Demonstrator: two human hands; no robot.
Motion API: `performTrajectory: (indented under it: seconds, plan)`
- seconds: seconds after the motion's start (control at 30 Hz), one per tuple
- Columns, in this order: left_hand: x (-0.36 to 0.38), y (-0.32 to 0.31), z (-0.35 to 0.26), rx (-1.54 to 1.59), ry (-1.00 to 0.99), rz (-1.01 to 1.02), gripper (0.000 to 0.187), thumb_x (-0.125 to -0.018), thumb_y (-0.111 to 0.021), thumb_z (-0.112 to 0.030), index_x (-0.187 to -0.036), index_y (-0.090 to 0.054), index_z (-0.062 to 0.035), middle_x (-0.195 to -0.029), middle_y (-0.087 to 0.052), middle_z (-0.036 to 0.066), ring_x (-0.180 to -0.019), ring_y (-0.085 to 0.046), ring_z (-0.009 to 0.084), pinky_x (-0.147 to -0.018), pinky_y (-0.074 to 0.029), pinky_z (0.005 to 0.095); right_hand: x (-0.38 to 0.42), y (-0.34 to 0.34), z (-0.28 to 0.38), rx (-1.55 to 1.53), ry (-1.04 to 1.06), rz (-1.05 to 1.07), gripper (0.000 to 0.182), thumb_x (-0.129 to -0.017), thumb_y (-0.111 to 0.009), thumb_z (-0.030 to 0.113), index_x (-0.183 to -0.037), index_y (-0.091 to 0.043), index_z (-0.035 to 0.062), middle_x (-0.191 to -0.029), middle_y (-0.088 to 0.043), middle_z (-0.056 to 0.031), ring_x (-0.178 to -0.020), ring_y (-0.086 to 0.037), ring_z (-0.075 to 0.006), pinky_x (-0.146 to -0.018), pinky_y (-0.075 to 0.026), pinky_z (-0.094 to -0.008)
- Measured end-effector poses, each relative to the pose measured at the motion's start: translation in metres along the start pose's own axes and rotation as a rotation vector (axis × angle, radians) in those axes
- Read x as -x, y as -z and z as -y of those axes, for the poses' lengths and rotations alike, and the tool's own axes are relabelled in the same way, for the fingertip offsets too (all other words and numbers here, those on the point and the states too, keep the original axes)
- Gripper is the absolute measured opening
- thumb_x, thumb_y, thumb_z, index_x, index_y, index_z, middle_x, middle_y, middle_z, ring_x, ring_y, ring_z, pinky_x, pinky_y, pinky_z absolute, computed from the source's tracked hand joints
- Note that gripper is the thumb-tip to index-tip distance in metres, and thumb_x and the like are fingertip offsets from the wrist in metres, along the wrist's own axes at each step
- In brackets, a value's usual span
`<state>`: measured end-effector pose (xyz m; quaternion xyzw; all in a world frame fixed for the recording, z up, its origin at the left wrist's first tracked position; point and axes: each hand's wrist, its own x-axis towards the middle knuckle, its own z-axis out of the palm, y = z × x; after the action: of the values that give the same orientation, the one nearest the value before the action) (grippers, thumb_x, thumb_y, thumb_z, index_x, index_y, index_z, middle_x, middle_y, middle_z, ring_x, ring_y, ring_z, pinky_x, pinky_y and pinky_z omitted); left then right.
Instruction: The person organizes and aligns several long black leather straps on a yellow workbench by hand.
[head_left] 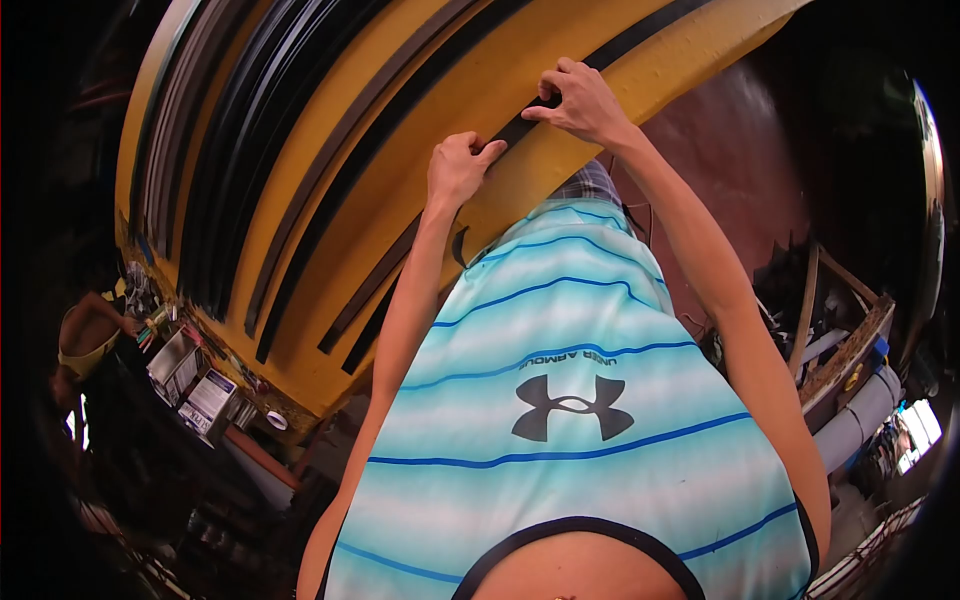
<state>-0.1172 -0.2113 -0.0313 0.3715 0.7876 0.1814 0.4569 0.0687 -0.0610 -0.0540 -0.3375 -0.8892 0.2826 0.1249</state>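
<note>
A long, flat black strip (645, 32) lies along the near side of the yellow table (690, 70). My left hand (463, 168) is closed at the strip, its fingers curled and its thumb pointing right. Further along to the right, my right hand (580, 103) is also closed on the strip, thumb and forefinger bent toward each other at its edge. Between the two hands a short stretch of the strip shows. The fingertips of my left hand are partly hidden.
More dark strips (375, 150) lie side by side across the table, with a thick black bundle (245, 130) further left. Another person (85, 335) is at the far left, near stacked papers (208, 400). A wooden frame (850, 340) and a grey pipe (860, 418) stand right.
</note>
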Motion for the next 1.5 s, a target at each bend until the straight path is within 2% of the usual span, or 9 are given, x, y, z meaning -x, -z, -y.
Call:
performTrajectory:
  seconds: [0.1,0.17,0.37,0.47,0.5,0.57,0.8,0.87,1.5]
  plan:
    - [0.0005,0.001,0.0008,-0.044,0.005,-0.015,0.039,-0.092,-0.077,-0.037,-0.083,-0.072,-0.0001,-0.063,-0.068,0.007,-0.05,-0.06,0.0113,-0.049,-0.046,0.0275,0.0014,-0.0015,-0.001,-0.004,0.007,-0.001,0.049,-0.076,-0.083,0.049,-0.089,-0.066,0.005,-0.093,-0.058,-0.0113,-0.091,-0.06,-0.0316,-0.083,-0.049,-0.0428]
    - [0.0015,0.003,0.0007,-0.066,0.033,-0.003,0.042,-0.09,-0.073,-0.043,-0.08,-0.073,-0.0028,-0.067,-0.071,0.008,-0.063,-0.068,0.0214,-0.063,-0.051,0.0363,0.002,-0.0036,-0.0016,0.003,0.016,-0.008,0.049,-0.076,-0.083,0.049,-0.089,-0.066,0.0051,-0.093,-0.058,-0.0112,-0.091,-0.06,-0.0317,-0.083,-0.049,-0.0427]
    - [0.0021,0.0041,0.0003,-0.109,0.048,0.004,0.04,-0.09,-0.073,-0.043,-0.082,-0.074,-0.0038,-0.067,-0.071,0.008,-0.065,-0.069,0.0223,-0.065,-0.052,0.037,0.0019,-0.0049,-0.0029,-0.002,0.024,-0.003,0.049,-0.076,-0.083,0.049,-0.09,-0.065,0.0055,-0.093,-0.058,-0.0107,-0.092,-0.06,-0.0319,-0.084,-0.049,-0.0427]
    - [0.0017,0.0031,0.0012,-0.107,0.002,-0.023,0.038,-0.092,-0.076,-0.038,-0.083,-0.072,-0.0013,-0.062,-0.068,0.006,-0.051,-0.059,0.0121,-0.05,-0.046,0.0293,0.0021,-0.0041,-0.0008,0.003,0.017,0.005,0.049,-0.075,-0.084,0.048,-0.09,-0.065,0.0058,-0.094,-0.058,-0.0106,-0.093,-0.06,-0.0321,-0.084,-0.049,-0.0429]
    - [0.0014,0.0032,0.0019,-0.107,0.002,-0.023,0.038,-0.092,-0.076,-0.038,-0.083,-0.072,-0.0013,-0.062,-0.068,0.006,-0.051,-0.059,0.0121,-0.05,-0.046,0.0293,0.0023,-0.0043,-0.0006,0.008,0.015,0.004,0.048,-0.075,-0.084,0.048,-0.09,-0.065,0.0059,-0.094,-0.058,-0.0105,-0.093,-0.06,-0.0321,-0.084,-0.049,-0.0431]
    - [0.0023,0.0054,-0.0008,-0.103,0.065,0.011,0.04,-0.09,-0.073,-0.043,-0.082,-0.073,-0.0036,-0.067,-0.071,0.008,-0.066,-0.069,0.0228,-0.066,-0.052,0.0375,0.0019,-0.0058,-0.0014,0.01,0.02,-0.001,0.048,-0.075,-0.084,0.048,-0.089,-0.065,0.006,-0.094,-0.058,-0.0105,-0.093,-0.06,-0.0321,-0.085,-0.049,-0.0431]
    - [0.0012,0.0074,-0.0025,-0.071,0.098,0.031,0.041,-0.091,-0.073,-0.042,-0.082,-0.074,-0.0027,-0.067,-0.071,0.008,-0.063,-0.068,0.0208,-0.064,-0.051,0.0363,0.0005,-0.0066,-0.0026,0.0,0.025,-0.006,0.048,-0.075,-0.084,0.048,-0.089,-0.066,0.0063,-0.094,-0.058,-0.0105,-0.093,-0.059,-0.0316,-0.084,-0.049,-0.0427]
    - [0.0003,0.0059,-0.0009,-0.035,0.071,0.009,0.038,-0.092,-0.076,-0.038,-0.084,-0.074,-0.0007,-0.063,-0.069,0.006,-0.051,-0.058,0.0109,-0.05,-0.045,0.029,0.0007,-0.0054,-0.0015,0.003,0.019,-0.007,0.048,-0.075,-0.084,0.048,-0.089,-0.066,0.0063,-0.094,-0.058,-0.0105,-0.093,-0.059,-0.0315,-0.084,-0.049,-0.0426]
    - [0.0017,0.0031,-0.0036,-0.14,0.058,-0.024,0.039,-0.092,-0.075,-0.039,-0.082,-0.074,-0.0017,-0.064,-0.07,0.007,-0.054,-0.062,0.0143,-0.055,-0.048,0.0319,0.0001,-0.0061,-0.0014,0.003,0.003,0.0,0.048,-0.074,-0.084,0.049,-0.087,-0.066,0.0073,-0.093,-0.058,-0.0097,-0.093,-0.059,-0.0306,-0.084,-0.048,-0.0417]
